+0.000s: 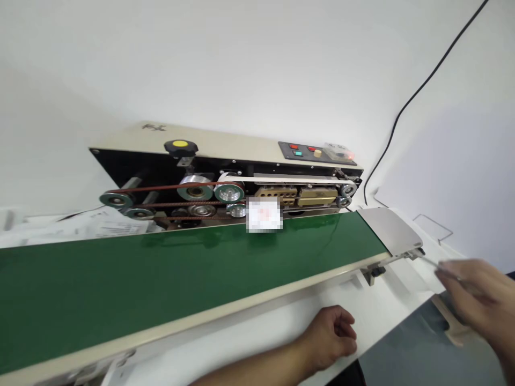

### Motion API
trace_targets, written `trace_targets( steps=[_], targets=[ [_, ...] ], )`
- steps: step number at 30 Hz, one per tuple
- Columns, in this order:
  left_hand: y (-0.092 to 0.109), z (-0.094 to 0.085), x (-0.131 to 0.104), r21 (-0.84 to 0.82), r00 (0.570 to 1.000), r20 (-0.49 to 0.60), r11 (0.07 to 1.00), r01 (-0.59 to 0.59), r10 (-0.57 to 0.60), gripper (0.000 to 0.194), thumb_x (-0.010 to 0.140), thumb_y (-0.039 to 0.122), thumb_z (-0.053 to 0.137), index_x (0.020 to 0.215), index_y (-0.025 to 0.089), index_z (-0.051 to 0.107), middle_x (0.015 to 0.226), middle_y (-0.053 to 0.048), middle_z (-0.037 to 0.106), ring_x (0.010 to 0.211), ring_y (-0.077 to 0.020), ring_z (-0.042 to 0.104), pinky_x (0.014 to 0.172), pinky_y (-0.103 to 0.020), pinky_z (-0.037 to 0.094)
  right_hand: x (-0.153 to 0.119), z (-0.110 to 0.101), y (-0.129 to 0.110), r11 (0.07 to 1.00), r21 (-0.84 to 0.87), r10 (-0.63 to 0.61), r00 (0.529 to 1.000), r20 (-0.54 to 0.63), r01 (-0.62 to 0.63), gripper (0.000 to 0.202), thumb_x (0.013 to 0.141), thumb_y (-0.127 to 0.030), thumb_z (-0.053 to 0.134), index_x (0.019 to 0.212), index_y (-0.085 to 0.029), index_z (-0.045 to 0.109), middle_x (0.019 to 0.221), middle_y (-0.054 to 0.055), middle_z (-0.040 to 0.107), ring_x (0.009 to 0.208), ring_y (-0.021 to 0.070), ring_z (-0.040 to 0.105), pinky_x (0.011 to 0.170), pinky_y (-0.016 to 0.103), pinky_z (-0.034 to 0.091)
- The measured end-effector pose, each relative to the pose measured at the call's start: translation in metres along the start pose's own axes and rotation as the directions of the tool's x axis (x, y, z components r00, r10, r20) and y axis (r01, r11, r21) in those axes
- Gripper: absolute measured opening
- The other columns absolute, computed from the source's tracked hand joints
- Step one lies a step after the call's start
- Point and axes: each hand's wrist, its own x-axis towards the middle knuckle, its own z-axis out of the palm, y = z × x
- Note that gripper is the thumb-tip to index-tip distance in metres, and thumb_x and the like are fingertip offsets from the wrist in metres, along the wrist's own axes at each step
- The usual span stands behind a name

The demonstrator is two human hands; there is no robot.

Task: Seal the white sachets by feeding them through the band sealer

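A band sealing machine with a green conveyor belt stretches across the view. My left hand rests over the white tabletop in front of the belt, its fingers loosely curled, thumb apart, nothing visible between them. At the right, my right hand is closed on a thin metal rod, blurred by motion. The rod points toward the metal end plate of the conveyor; whether its tip touches the bracket there I cannot tell.
Behind the belt stand pulleys with brown bands, a black knob and a switch panel. A pixelated patch covers part of the machine. Papers lie behind at left. A black cable runs along the wall; a bent wire stand sits right.
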Motion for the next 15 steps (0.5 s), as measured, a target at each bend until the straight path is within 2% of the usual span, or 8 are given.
trace_targets(
  steps=[2,3,6,9,15],
  targets=[
    [-0.002,0.000,0.001,-0.008,1.000,0.007,1.000,-0.012,0.012,0.037,0.044,0.006,0.063,0.077,0.015,0.051,0.063,0.005,0.057,0.054,-0.0074,0.048,0.050,-0.021,0.038,0.023,0.019,0.021,0.977,-0.166,-0.159,0.978,-0.132,0.136,0.012,0.083,-0.026,0.059,0.073,-0.022,0.065,0.075,0.002,0.065,0.065,0.0184,0.060,0.052,0.024,0.041],
    [-0.004,0.000,0.002,-0.015,1.000,0.015,1.000,-0.019,0.019,0.037,0.044,0.005,0.063,0.077,0.015,0.050,0.063,0.005,0.057,0.052,-0.0070,0.048,0.049,-0.021,0.038,0.033,0.032,0.030,0.960,-0.220,-0.207,0.969,-0.137,0.174,0.013,0.083,-0.022,0.057,0.074,-0.021,0.065,0.076,0.003,0.065,0.067,0.0184,0.061,0.051,0.023,0.039],
    [-0.007,-0.001,0.005,-0.030,0.999,0.028,0.999,-0.036,0.036,0.037,0.043,0.004,0.061,0.076,0.016,0.048,0.060,0.006,0.056,0.046,-0.0057,0.046,0.045,-0.020,0.036,0.058,0.073,0.050,0.900,-0.352,-0.294,0.954,-0.057,0.257,0.019,0.081,-0.018,0.050,0.070,-0.019,0.066,0.078,0.002,0.066,0.063,0.0158,0.059,0.048,0.022,0.033],
    [-0.008,-0.003,0.007,-0.019,0.999,0.024,1.000,-0.024,0.024,0.038,0.042,0.003,0.059,0.076,0.015,0.047,0.058,0.006,0.056,0.042,-0.0055,0.045,0.044,-0.021,0.035,0.076,0.105,0.057,0.840,-0.426,-0.361,0.932,0.027,0.337,0.022,0.080,-0.019,0.048,0.066,-0.019,0.065,0.075,0.000,0.066,0.055,0.0136,0.054,0.045,0.023,0.027],
    [-0.008,-0.007,0.010,0.035,1.000,0.026,0.999,-0.006,0.005,0.038,0.041,0.004,0.063,0.074,0.016,0.050,0.059,0.007,0.058,0.047,-0.0050,0.048,0.052,-0.021,0.037,0.081,0.139,0.056,0.819,-0.368,-0.402,0.898,0.179,0.440,0.028,0.084,-0.021,0.043,0.062,-0.016,0.060,0.071,0.003,0.060,0.054,0.0138,0.051,0.043,0.022,0.021]
  ],
)
